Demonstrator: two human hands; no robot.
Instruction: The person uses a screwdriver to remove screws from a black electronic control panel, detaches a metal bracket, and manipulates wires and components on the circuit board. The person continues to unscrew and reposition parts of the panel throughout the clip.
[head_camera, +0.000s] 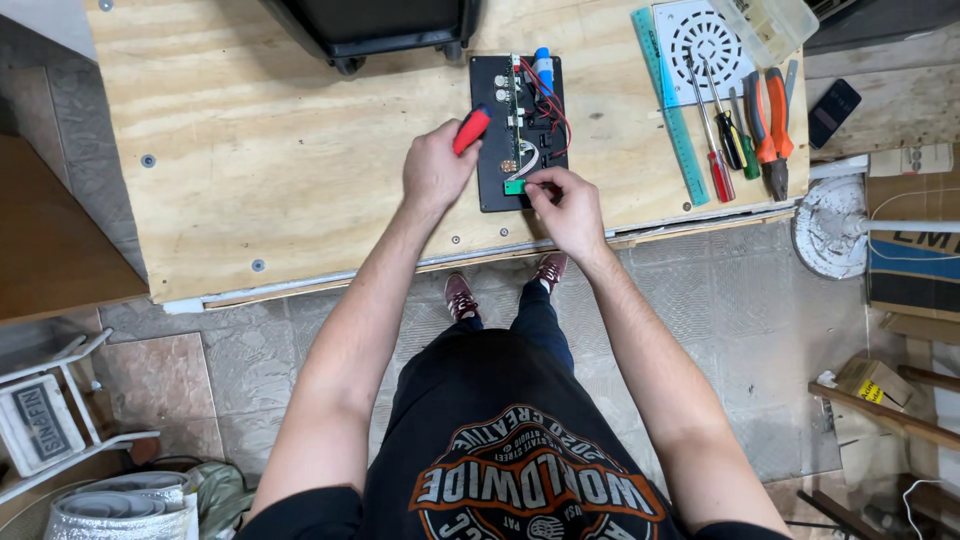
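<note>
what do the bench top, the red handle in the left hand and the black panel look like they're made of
Bench top: unfinished plywood by the look, pale with visible grain and screw heads.
Red handle, held in the left hand: probably moulded plastic or rubber, smooth and slightly shiny.
Black panel: likely matt plastic, though painted metal is possible; the right hand pinches a small green part at its lower edge.

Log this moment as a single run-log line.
left hand: grips red-handled screwdriver | right hand: pinches green part | black panel: flat on plywood bench
</note>
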